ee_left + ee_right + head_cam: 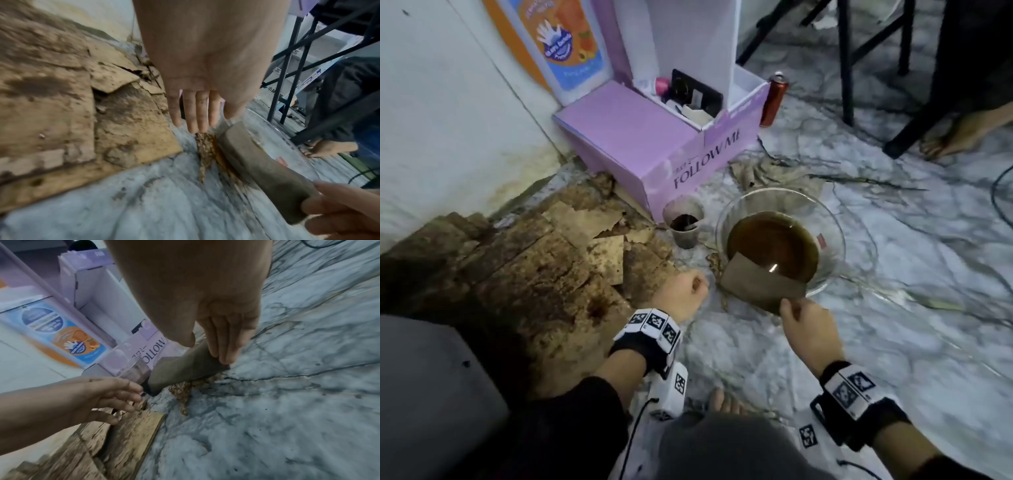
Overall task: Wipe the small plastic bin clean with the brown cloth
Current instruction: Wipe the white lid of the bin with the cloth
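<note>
A brown cloth point(760, 284) lies draped over the near rim of a clear glass bowl point(835, 219) that holds brown liquid. My right hand point(792, 303) pinches the cloth's near corner; the right wrist view shows thumb and fingers of that hand point(205, 352) on the cloth point(180, 368). The small clear plastic bin point(683, 226), dark with residue inside, stands upright left of the bowl, against the purple box. My left hand point(697, 284) hovers low over the floor, a little short of the bin, its fingers point(197, 123) straight and holding nothing.
A purple open box point(640, 144) and a red can point(774, 99) stand behind. Soiled torn cardboard point(534, 260) covers the floor at left. Brown crumbs point(205, 151) lie beside the bowl. Black furniture legs point(846, 68) and another person's foot point(955, 137) are at the back right.
</note>
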A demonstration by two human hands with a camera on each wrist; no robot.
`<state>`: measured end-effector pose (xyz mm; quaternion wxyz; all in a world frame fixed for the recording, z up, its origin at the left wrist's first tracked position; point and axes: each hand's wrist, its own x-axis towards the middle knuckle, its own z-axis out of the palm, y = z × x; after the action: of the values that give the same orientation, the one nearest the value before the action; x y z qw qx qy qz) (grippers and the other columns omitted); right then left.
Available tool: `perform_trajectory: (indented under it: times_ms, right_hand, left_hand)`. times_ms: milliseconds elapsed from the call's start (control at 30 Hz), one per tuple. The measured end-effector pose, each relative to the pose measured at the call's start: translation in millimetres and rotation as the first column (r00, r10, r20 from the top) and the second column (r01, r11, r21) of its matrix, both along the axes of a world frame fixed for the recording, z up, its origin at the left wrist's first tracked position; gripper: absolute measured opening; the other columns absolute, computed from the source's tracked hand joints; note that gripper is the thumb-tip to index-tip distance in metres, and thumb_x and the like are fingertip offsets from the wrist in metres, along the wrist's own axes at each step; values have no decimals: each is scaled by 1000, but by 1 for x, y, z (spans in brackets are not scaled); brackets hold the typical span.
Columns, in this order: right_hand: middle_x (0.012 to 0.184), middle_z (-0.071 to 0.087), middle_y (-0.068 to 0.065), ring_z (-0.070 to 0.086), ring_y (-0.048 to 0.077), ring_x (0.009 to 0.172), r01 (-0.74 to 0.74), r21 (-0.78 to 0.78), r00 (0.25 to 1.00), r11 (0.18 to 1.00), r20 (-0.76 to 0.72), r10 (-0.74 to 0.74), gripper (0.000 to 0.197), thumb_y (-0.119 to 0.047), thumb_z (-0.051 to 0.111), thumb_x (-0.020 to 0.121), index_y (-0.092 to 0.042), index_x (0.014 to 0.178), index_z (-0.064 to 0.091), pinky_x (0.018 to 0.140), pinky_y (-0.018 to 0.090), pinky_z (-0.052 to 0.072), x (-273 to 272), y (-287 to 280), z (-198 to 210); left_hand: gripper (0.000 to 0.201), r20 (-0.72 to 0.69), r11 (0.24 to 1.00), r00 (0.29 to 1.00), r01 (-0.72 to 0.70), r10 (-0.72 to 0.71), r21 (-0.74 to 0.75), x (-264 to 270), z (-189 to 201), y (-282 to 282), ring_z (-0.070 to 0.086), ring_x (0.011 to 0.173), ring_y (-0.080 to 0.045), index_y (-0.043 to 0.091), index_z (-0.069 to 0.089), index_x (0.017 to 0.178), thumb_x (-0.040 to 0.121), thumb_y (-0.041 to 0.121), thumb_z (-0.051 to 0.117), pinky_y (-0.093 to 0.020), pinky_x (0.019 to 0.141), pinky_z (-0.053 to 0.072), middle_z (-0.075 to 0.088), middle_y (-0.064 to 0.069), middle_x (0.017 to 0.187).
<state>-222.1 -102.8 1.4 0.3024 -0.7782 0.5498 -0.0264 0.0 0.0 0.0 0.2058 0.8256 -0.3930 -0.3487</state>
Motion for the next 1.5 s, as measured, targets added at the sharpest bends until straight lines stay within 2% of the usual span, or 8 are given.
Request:
perform_trajectory:
  times_ms: [167,567,700,900,1133,1267,1367,1500]
  right_hand:
    - [89,67,17,66,39,93,167,-21,985,986,-37,-168,52,-50,44,105,-3,94,61,71,38,42,-9,-13,-14]
    - [85,76,10,69,20,80,155,267,942,951,250,-223,46,-44,53,104,-4,93,74,72,35,54,-10,-25,-33]
    - [66,69,2,65,9,56,50,200,922,978,367,-122,37,-40,50,106,-14,87,67,51,18,43,-5,-22,-15]
    - [51,47,-10,52,4,49,-119,-7,868,993,486,107,38,-34,54,106,-25,69,48,48,17,34,17,-25,50]
    - [76,69,14,65,25,65,-377,-191,775,906,470,422,50,-55,47,102,-9,90,61,61,44,51,58,-12,146]
    - [69,68,-2,65,6,64,-502,-298,667,812,465,583,28,-42,53,103,-23,85,61,54,21,47,86,18,214]
    - [76,73,3,69,14,67,-575,-364,596,733,426,680,42,-55,47,101,-17,94,65,64,43,54,108,46,251]
    - [72,71,2,65,13,63,-653,-429,519,625,347,781,45,-54,47,99,-13,99,68,66,44,53,139,90,293]
  left_hand:
    - [40,-5,999,1000,-25,25,-29,-29,-8,-33,65,111,-28,9,59,133,106,37,48,-38,91,51,70,-11,119]
    - [17,-101,965,968,-240,229,-108,-36,-29,-41,66,91,-24,18,59,99,102,35,59,-40,84,51,66,1,89]
    - [17,-115,962,975,-210,192,-176,-33,-19,-31,65,86,-23,19,59,96,101,36,59,-41,81,51,69,-1,88]
    - [28,-87,908,974,-226,209,-352,-17,44,-1,63,73,-27,18,56,94,101,45,54,-46,74,50,66,-12,78]
    - [23,-19,757,937,-293,348,-583,1,150,60,45,48,-20,20,53,94,105,41,51,-35,52,37,58,-21,73]
    - [21,48,674,886,-314,461,-669,10,203,110,52,52,-9,20,55,94,105,38,53,-26,54,38,57,-5,66]
    - [21,96,618,836,-318,541,-719,17,236,151,44,50,-9,20,55,90,104,35,55,-24,53,33,44,4,58]
    - [22,136,578,767,-341,627,-741,26,268,213,56,62,-19,21,58,91,103,40,54,-36,68,45,58,-7,65]
